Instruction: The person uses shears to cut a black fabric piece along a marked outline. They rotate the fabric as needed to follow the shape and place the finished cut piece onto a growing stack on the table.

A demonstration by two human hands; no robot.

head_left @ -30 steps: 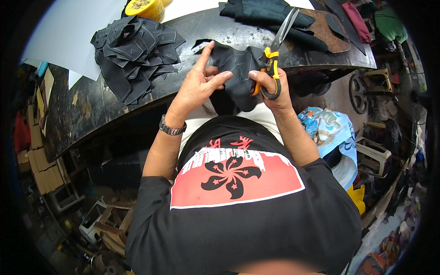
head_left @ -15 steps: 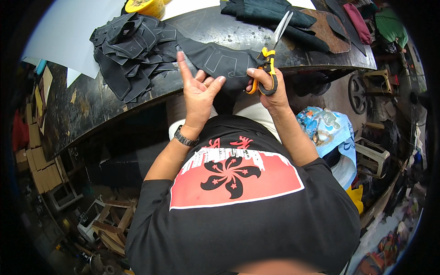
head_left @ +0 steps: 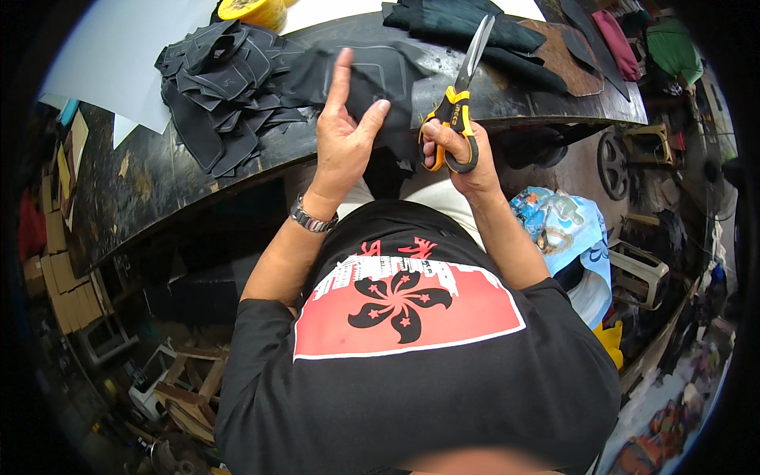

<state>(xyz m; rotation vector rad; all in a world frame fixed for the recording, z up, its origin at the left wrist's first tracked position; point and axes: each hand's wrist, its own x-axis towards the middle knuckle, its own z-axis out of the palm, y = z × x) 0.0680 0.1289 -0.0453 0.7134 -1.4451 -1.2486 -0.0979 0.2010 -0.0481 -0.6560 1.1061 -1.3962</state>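
My right hand [head_left: 480,168] grips a pair of scissors [head_left: 457,103] with yellow and black handles. Their blades point up and away from me and look closed. A thin black sheet piece [head_left: 380,70] with pale drawn outlines is smeared by motion over the table's front edge. My left hand [head_left: 339,146] holds it, index finger and thumb stretched over its top; the other fingers are mostly hidden. The sheet is apart from the scissors. To the left of it lies a heap of cut black pieces [head_left: 212,99], some with similar pale lines.
The dark worn table [head_left: 131,190] curves across in front of me. At its back are a yellow tub [head_left: 255,12], dark folded fabric [head_left: 443,20] and a brown board [head_left: 566,59]. A white sheet [head_left: 111,55] covers the far left. Blue patterned cloth [head_left: 582,229] sits at my right.
The black sheet has shifted left and turned, away from my right hand. My left hand has moved slightly right and farther out. The scissor blades have come together and stand more upright.
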